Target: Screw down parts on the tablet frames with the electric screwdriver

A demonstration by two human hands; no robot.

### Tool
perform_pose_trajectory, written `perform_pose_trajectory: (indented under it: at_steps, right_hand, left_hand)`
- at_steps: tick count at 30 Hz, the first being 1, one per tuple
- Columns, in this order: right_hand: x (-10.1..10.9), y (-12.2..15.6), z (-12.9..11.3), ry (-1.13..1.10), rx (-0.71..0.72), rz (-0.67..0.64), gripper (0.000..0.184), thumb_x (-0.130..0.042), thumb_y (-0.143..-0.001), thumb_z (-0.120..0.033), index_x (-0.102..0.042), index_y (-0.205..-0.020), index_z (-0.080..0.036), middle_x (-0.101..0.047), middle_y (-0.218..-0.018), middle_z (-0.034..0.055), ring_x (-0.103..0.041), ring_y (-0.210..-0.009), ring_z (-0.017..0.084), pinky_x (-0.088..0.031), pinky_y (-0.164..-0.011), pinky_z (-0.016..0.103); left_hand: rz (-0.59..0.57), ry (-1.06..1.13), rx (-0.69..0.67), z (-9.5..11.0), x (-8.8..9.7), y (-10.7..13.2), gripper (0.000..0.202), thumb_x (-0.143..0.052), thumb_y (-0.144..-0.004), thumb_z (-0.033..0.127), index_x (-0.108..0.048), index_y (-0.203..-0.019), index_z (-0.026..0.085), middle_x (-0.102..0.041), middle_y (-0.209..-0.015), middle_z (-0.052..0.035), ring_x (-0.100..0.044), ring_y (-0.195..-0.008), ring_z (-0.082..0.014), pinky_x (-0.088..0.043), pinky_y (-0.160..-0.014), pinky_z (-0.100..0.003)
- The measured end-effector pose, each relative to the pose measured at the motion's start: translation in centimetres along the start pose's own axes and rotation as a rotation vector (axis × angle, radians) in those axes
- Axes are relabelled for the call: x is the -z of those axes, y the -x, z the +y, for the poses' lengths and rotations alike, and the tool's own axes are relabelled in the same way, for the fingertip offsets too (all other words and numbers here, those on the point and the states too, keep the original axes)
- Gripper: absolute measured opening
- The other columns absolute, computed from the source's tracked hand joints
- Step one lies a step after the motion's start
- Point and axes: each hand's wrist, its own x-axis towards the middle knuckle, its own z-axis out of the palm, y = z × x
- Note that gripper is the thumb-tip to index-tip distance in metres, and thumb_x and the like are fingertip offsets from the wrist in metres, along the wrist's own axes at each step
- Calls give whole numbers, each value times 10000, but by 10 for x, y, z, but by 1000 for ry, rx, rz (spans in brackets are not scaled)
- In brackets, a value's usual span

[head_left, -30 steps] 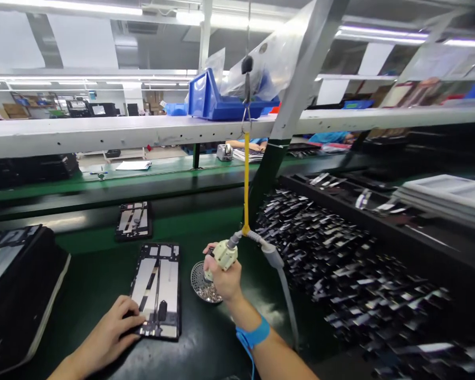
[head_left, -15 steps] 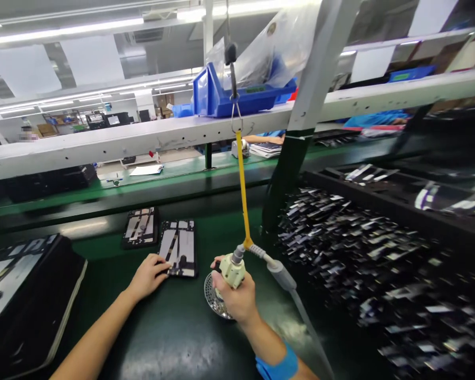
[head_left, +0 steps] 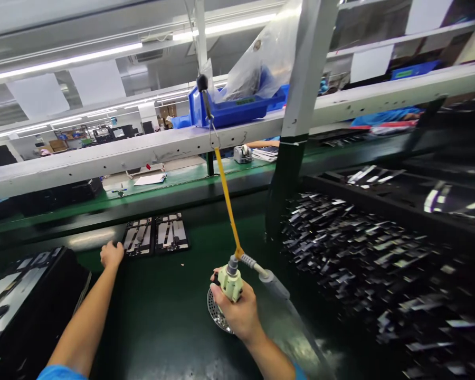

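Observation:
My right hand (head_left: 239, 311) is wrapped around a pale electric screwdriver (head_left: 230, 282), held over the bench with a yellow strap (head_left: 226, 200) and a grey cable at its top end. Partly hidden below it is a perforated round metal dish (head_left: 217, 315) with small bright pieces in it. My left hand (head_left: 111, 255) is off to the left, fingers slightly bent and apart, near the left edge of a flat black-framed device (head_left: 138, 237). A second such device (head_left: 171, 233) lies close beside the first on the green bench.
A tall stack of similar devices (head_left: 19, 295) stands at the left. Many dark parts with shiny strips (head_left: 364, 264) crowd the right side. Ahead runs a white rail (head_left: 142, 150) carrying a blue bin (head_left: 237, 110). A post (head_left: 296, 105) rises right of centre.
My left hand has left the right-hand device and moved left to the other one. The right-hand device now sits farther back, level with its neighbour. My right hand still grips the screwdriver.

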Motion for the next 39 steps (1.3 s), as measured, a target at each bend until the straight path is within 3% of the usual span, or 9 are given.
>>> perform_pose_trajectory:
  at_steps: [3,7,14,19,23,28,35,39]
  right_hand:
    - [-1,0,-5,13,2,5,157,-729,-807,-329,-742,-914,-215,-771,-811,53,-745,-716,231,-630,-664,326]
    - [-2,-1,-8,5,-11,-11,156,-715,-818,-329,-733,-903,-201,-771,-806,55,-738,-697,217,-622,-648,311]
    - [-4,-3,5,20,-2,-17,248,-697,-856,-402,-723,-971,-183,-757,-828,58,-722,-720,209,-611,-708,327]
    - [-4,-4,16,19,15,-34,222,-695,-877,-396,-721,-960,-191,-745,-796,44,-716,-705,209,-601,-700,329]
    - [-3,-5,15,6,25,-26,212,-698,-878,-391,-719,-962,-198,-750,-814,41,-714,-692,207,-594,-689,330]
    - [-4,-4,6,10,49,-13,177,-710,-862,-362,-721,-941,-204,-754,-825,39,-720,-712,208,-591,-711,333]
    - [-5,-1,10,-9,-14,-6,169,-709,-861,-359,-713,-926,-204,-729,-786,32,-699,-683,198,-593,-683,333]
    - [-6,0,14,-19,-54,8,184,-721,-853,-374,-710,-909,-200,-727,-807,44,-682,-653,187,-586,-639,325]
  left_hand:
    - [-89,28,166,-29,5,-9,372,-673,-988,379,-626,-1289,166,-644,-1282,-102,-660,-1125,-256,-583,-946,-459]
    - [-118,169,267,-45,-5,-7,359,-659,-996,393,-634,-1265,157,-654,-1256,-98,-665,-1102,-248,-587,-932,-449]
    - [-38,634,355,-35,-11,-1,337,-636,-1014,389,-630,-1248,146,-675,-1170,-88,-689,-959,-195,-620,-812,-374]
    - [101,921,354,-32,2,17,326,-653,-1006,356,-626,-1257,149,-672,-1159,-82,-685,-926,-183,-620,-776,-349]
    - [160,1090,364,-41,23,56,281,-617,-1022,304,-639,-1269,173,-695,-1126,-63,-696,-862,-150,-617,-757,-317]
    - [93,1261,345,-47,37,131,279,-558,-1032,225,-685,-1277,262,-729,-1204,-46,-732,-920,-137,-623,-832,-314]
    - [-97,1378,417,-25,38,249,338,-604,-996,186,-704,-1316,231,-716,-1325,-86,-736,-1074,-179,-621,-930,-294]
    - [-193,1347,554,-11,29,293,405,-613,-980,149,-662,-1371,241,-705,-1350,-86,-737,-1088,-177,-619,-923,-289]
